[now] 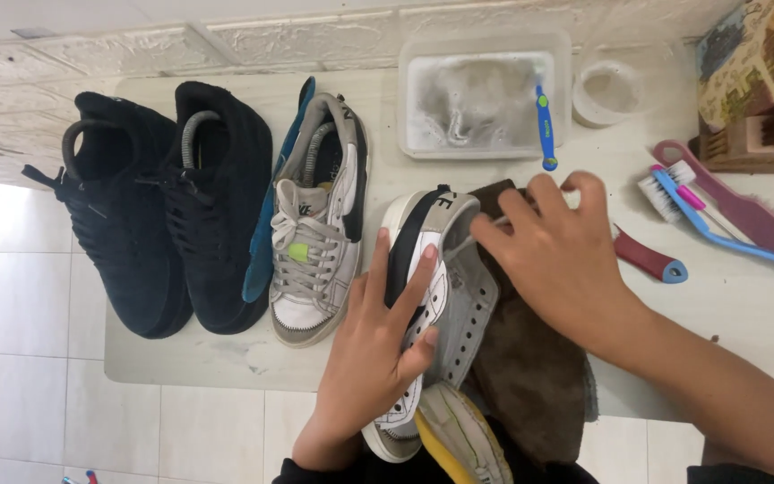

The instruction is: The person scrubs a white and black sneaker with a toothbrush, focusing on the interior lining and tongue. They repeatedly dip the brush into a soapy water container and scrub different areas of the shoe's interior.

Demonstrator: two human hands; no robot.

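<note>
My left hand (378, 345) grips a white sneaker with black trim (450, 278), which lies on its side over a brown cloth (530, 376). My right hand (557, 255) rests fingers-down on the sneaker's opening near the heel, and its fingers pinch something thin and pale that I cannot make out. A yellow-edged insole (454, 439) pokes out below the sneaker's toe. The sneaker's laced mate (320, 233) stands upright just to the left, with a blue insole (270, 224) against its side.
Two black sneakers (163, 206) stand at the left of the white table (226, 358). Behind are a clear tub of soapy water (481, 94) with a blue toothbrush (546, 130), a round container (620, 85), several brushes (718, 211) and a red handle (647, 258).
</note>
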